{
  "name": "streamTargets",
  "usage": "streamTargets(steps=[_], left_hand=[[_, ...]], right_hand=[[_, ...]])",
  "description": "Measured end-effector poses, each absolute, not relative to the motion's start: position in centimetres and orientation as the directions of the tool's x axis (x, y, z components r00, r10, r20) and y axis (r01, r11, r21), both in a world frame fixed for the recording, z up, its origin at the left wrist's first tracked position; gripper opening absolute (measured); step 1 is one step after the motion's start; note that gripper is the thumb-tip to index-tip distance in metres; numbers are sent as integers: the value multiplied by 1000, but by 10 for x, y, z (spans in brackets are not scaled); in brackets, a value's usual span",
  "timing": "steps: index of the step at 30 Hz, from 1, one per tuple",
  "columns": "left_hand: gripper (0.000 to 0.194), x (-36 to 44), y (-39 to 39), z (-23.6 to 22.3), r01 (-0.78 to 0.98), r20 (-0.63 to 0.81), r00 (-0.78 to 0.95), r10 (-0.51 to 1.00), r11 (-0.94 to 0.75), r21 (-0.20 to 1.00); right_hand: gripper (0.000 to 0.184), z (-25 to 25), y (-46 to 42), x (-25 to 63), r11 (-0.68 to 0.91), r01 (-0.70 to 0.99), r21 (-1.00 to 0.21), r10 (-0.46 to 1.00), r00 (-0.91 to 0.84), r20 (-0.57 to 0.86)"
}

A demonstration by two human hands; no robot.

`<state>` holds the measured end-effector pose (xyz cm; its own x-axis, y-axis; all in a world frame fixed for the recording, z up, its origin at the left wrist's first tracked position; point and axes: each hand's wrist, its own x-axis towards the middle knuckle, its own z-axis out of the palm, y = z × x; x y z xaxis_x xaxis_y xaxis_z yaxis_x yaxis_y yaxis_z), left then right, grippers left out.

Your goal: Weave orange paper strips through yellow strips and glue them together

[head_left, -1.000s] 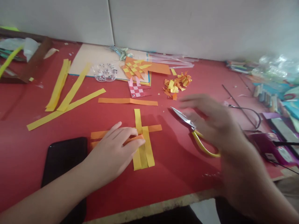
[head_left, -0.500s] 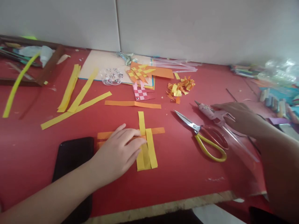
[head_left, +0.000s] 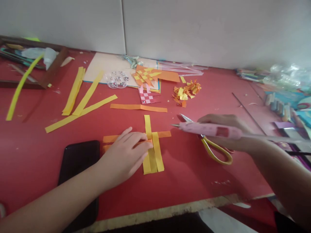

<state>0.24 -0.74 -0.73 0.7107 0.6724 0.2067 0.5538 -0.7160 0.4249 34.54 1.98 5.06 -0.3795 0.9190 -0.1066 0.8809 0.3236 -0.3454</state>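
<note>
Left hand (head_left: 126, 155) holds crossed yellow and orange paper strips (head_left: 158, 153); at their three o'clock, right hand (head_left: 223, 120) grips pink glue gun (head_left: 206, 129).

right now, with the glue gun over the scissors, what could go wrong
The glue gun points toward the left hand; its nozzle, if hot, could burn a finger. It also hovers over the scissors, so it might snag them. The yellow strips could shift if that hand slips.
</note>
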Motion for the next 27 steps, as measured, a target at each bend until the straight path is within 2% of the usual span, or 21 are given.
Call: streamTargets(steps=[2, 6, 16, 27], left_hand=[[26, 3, -7, -8, 557, 214, 709, 672, -720, 415], [25, 4, -7, -7, 569, 203, 704, 681, -711, 413], [27, 6, -7, -4, 577, 223, 696, 683, -716, 392], [32, 3, -9, -11, 559, 259, 717, 647, -756, 342]], right_hand=[[25, 49, 17, 326, 391, 837, -384, 862, -479, -167], [24, 48, 19, 306, 427, 791, -439, 811, -549, -200], [21, 47, 20, 297, 391, 852, -348, 819, -495, -290], [8, 49, 29, 297, 436, 815, -383, 784, -552, -283]])
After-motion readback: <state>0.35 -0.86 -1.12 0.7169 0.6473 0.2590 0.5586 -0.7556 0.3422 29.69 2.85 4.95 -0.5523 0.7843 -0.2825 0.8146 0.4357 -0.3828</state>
